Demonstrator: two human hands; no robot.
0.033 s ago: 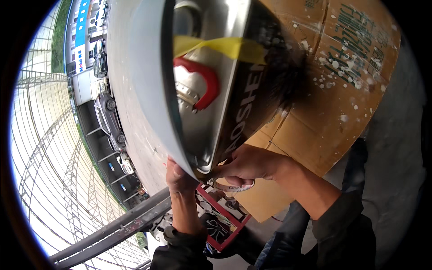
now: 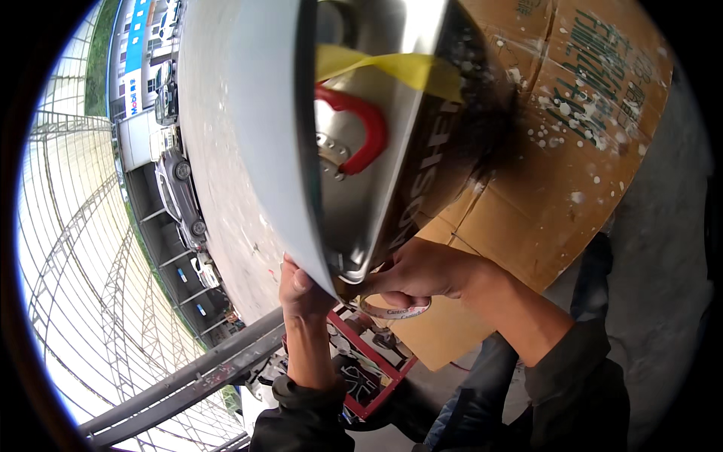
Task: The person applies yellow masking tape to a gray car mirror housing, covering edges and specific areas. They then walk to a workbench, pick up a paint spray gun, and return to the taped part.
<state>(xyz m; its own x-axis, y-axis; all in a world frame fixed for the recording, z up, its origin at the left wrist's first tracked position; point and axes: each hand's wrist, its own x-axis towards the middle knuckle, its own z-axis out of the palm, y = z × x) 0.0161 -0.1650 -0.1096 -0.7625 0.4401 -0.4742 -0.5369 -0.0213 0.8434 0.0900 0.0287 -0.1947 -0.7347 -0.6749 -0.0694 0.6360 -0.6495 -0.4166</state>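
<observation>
A pale grey-blue curved panel (image 2: 263, 113) stands on edge in front of me, narrowing to a tip at the bottom. Behind it is a shiny metal tray-like body (image 2: 335, 207) with a dark lettered side. A red handle-shaped piece (image 2: 374, 132) and a yellow strip (image 2: 407, 69) cross the metal. My left hand (image 2: 305, 292) is closed on the panel's lower tip, thumb on its outer face. My right hand (image 2: 425, 273) holds a roll of tape (image 2: 399, 311) in its curled fingers. Its thumb and forefinger meet close to the tray's bottom corner; the fingertips are partly hidden.
Paint-spattered cardboard (image 2: 542, 215) lies at the right. Below my hands stands a red metal frame (image 2: 365, 360) with tools and dark items. A grey rail (image 2: 188, 377) runs across the lower left. Parked cars (image 2: 178, 196) and a building are far left.
The panel and metal body have shifted slightly right in the picture. Both hands keep their grips, and the tape roll has barely moved.
</observation>
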